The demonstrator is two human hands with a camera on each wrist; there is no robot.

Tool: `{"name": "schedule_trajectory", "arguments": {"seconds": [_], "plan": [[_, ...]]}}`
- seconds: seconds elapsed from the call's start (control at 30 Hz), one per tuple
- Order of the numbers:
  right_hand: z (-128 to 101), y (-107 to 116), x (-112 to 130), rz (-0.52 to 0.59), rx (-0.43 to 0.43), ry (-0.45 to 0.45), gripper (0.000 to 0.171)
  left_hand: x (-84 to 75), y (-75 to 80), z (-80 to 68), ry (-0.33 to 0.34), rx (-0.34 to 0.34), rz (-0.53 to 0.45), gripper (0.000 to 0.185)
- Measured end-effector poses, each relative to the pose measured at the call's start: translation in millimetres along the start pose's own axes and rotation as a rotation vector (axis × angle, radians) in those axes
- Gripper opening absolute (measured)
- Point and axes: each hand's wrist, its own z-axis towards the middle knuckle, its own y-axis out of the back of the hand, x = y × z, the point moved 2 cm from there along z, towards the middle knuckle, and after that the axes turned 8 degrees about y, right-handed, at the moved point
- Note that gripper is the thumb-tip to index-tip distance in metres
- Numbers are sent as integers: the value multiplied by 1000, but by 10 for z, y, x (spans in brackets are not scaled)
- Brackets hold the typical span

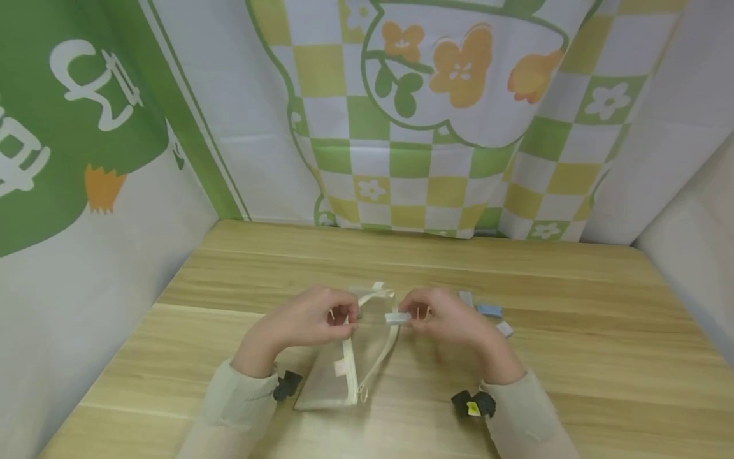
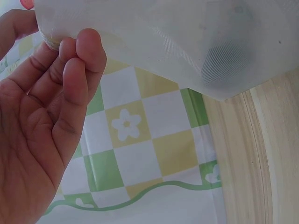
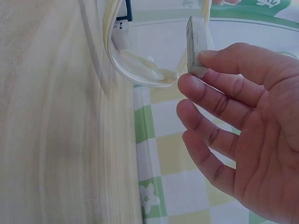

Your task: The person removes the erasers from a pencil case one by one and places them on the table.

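Note:
A see-through mesh zip pouch (image 1: 323, 386) with a cream zipper stands on the table, its mouth spread apart. My left hand (image 1: 318, 317) pinches the pouch's zipper edge on the left side; in the left wrist view the pale mesh (image 2: 140, 37) spreads out beyond the fingertips. Between thumb and fingers, my right hand (image 1: 447, 319) holds a small, flat grey-white block (image 1: 397, 318) over the right edge of the pouch mouth. The right wrist view shows this block (image 3: 197, 44) upright, near the curved zipper band (image 3: 112, 51). A dark item shows blurred through the mesh.
To the right of the pouch lie a grey piece (image 1: 466, 298), a blue piece (image 1: 490, 310) and a small white piece (image 1: 504, 328) on the wooden table (image 1: 573, 357). A checkered, flowered cloth (image 1: 407, 185) hangs behind the table's far edge.

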Motion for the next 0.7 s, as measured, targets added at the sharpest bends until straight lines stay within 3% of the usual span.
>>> {"name": "schedule_trajectory", "arguments": {"seconds": [0.47,0.7], "plan": [[-56,72,-40,-7,-8,-67,17,-4,5,-1,7,2,1,9],[-82,118,-84,-2,-29,-37,15,1,6,-3,10,0,12,9]]}}
